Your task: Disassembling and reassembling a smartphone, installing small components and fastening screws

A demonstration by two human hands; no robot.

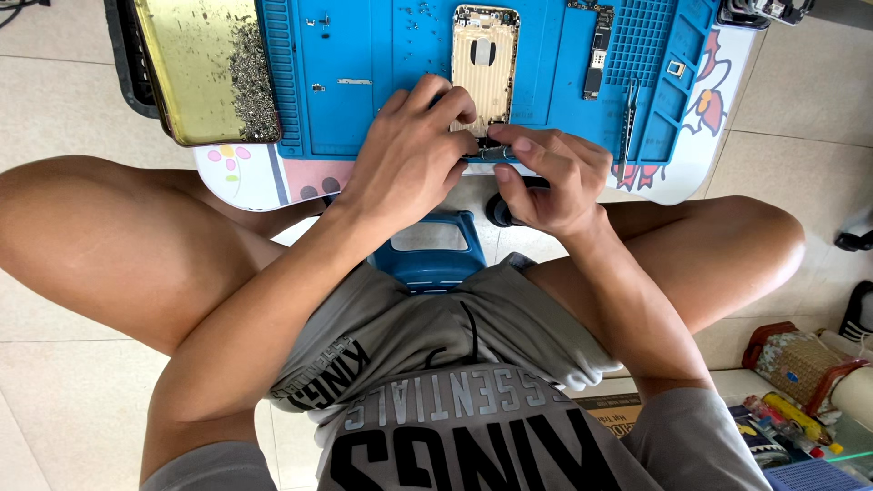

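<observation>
One view only, the camera on your head, so no second angle shares any of the scene. It looks steeply down past your chest and lap, close in. Your knees spread to both sides; the blue work mat (382, 82) on the small table (245, 173) runs off the top edge. Your left hand (409, 155) and right hand (546, 177) sit just above centre. Floor fills the corners; whatever lies beyond the mat is probably cut off.

Pale tiled floor (55, 82) — low white table (245, 177), brightly lit.
</observation>
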